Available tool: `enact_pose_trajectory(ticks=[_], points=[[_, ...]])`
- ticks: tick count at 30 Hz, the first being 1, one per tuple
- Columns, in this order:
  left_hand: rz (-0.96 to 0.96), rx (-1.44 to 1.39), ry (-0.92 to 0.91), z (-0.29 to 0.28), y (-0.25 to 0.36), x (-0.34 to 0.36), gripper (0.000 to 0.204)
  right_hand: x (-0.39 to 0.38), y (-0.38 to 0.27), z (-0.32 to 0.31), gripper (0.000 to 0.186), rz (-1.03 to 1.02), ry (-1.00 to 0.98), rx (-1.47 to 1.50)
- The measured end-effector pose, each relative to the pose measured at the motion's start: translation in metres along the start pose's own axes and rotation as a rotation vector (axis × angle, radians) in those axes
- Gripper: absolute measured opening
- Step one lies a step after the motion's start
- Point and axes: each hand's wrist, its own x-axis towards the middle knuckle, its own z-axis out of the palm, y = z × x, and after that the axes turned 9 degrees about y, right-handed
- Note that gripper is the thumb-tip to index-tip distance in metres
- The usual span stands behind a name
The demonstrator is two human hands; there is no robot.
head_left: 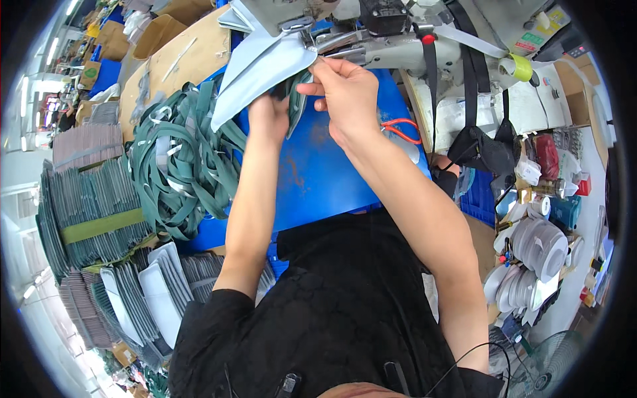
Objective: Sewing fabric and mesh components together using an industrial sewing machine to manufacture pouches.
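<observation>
Heap of green straps (179,159) left of left hand. Left hand (267,116) closed, gripping pale grey fabric piece (259,69) from beneath. Right hand (346,93) just beside, pinching fabric's edge. Sewing machine (398,46) above hands.

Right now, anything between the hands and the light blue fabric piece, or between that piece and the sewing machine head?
Nothing visible. Both the left hand and the right hand already grip the light blue fabric piece, whose upper edge lies against the sewing machine. The green straps lie off to the left, clear of it.
</observation>
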Motion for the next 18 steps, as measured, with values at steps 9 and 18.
enact_pose_trajectory(ticks=[9, 18], points=[[1.131, 1.504, -0.494, 0.003, 0.080, -0.081, 0.023, 0.005, 0.000, -0.004, 0.016, -0.005, -0.034, -0.009], [1.274, 1.882, -0.950, 0.072, 0.111, -0.127, 0.023, 0.009, -0.017, -0.009, 0.016, 0.046, -0.214, -0.197]])
